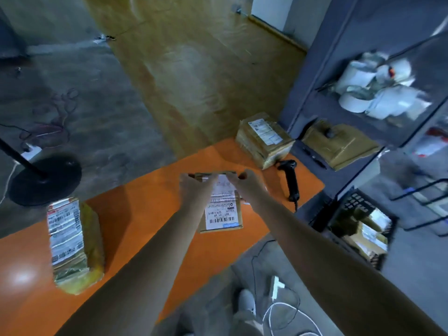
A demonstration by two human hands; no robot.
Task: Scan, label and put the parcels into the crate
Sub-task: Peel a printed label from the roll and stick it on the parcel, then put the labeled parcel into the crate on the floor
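An orange table runs diagonally across the lower frame over a grey concrete floor, with a brown sheet spread on the floor at upper centre. At mid-frame a flat parcel with a white label lies on the table. The left hand and the right hand both grip its far end, fingers curled over the edge. A second parcel sits at lower left and a third at the table's far corner, with a black scanner just beside it. At right a grey shelf unit holds white rolls, and below it stands a black crate containing parcels. A round black stand base is at left.
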